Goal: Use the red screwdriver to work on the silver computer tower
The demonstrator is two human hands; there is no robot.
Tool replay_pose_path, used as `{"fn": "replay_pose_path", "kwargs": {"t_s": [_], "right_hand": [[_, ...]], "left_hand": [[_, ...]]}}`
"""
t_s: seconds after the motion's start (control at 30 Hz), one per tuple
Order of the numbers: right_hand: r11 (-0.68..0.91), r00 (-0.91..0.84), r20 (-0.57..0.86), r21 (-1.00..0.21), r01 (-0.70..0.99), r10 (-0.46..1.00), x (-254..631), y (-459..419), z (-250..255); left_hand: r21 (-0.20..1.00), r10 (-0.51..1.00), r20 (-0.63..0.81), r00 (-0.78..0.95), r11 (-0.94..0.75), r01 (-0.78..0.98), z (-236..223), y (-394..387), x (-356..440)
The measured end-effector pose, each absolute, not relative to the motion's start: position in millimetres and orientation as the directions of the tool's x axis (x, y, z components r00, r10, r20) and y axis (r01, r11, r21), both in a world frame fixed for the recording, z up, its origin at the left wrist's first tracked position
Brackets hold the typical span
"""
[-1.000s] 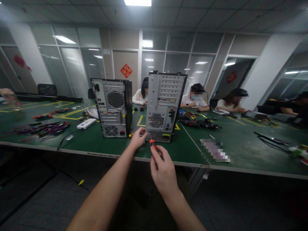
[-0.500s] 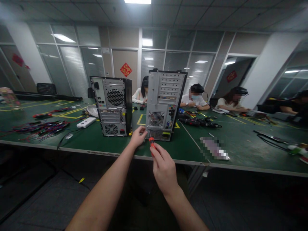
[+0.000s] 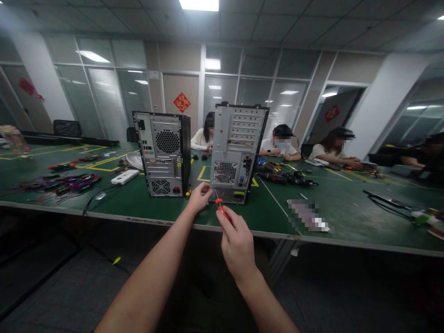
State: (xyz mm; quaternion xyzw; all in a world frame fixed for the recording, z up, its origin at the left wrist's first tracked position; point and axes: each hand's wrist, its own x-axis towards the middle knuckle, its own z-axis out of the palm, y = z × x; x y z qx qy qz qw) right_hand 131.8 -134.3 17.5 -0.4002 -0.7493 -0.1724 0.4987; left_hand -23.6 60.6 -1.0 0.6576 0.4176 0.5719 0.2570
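A red-handled screwdriver (image 3: 220, 206) is gripped in my right hand (image 3: 237, 245), its thin shaft pointing up and away at the lower left part of the right computer tower (image 3: 226, 134). My left hand (image 3: 200, 197) is at that tower's lower left corner, fingers curled close to the screwdriver's tip. Whatever those fingers hold is too small or hidden to make out. The tower stands upright with its grey rear panel towards me. To its left, a second computer tower (image 3: 144, 173) also stands upright, rear side facing me.
Both towers stand on a green table (image 3: 132, 206). Tangled wires (image 3: 62, 185) and a white power strip (image 3: 125, 176) lie left; black cables (image 3: 294, 177) and a blurred-out object (image 3: 308, 215) lie right. Several people sit across, including a person wearing a mask (image 3: 281, 147).
The screwdriver handle has turned slightly in my right hand, its back end tilting to the right. My left hand stays at the tower's corner. The view has shifted slightly.
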Motion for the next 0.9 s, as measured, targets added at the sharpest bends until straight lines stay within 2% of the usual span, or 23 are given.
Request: {"fn": "replay_pose_path", "kwargs": {"t_s": [0.07,0.27,0.37,0.53,0.73,0.8,0.9], "right_hand": [[0.629,-0.207,0.874,-0.134,0.766,0.439,130,-136,18],[0.599,-0.021,0.883,-0.301,0.742,0.47,129,-132,10],[0.605,-0.034,0.888,-0.284,0.744,0.459,130,-130,10],[0.64,-0.186,0.874,-0.169,0.749,0.449,127,-134,16],[0.597,-0.012,0.873,-0.323,0.734,0.488,126,-131,15],[0.616,-0.016,0.876,-0.325,0.717,0.481,127,-128,16],[0.67,-0.109,0.881,-0.264,0.694,0.46,130,-127,23]], "left_hand": [[0.815,0.841,0.54,-0.001,-0.523,0.249,-2,61,-24],[0.804,0.834,0.551,0.006,-0.533,0.262,-5,65,-25],[0.8,0.83,0.558,0.003,-0.54,0.26,-6,65,-25],[0.798,0.83,0.558,0.014,-0.542,0.264,-3,62,-26],[0.791,0.825,0.565,0.013,-0.546,0.274,0,60,-25],[0.79,0.824,0.567,0.014,-0.548,0.274,1,59,-25],[0.796,0.825,0.564,0.015,-0.549,0.257,2,59,-25]]}}
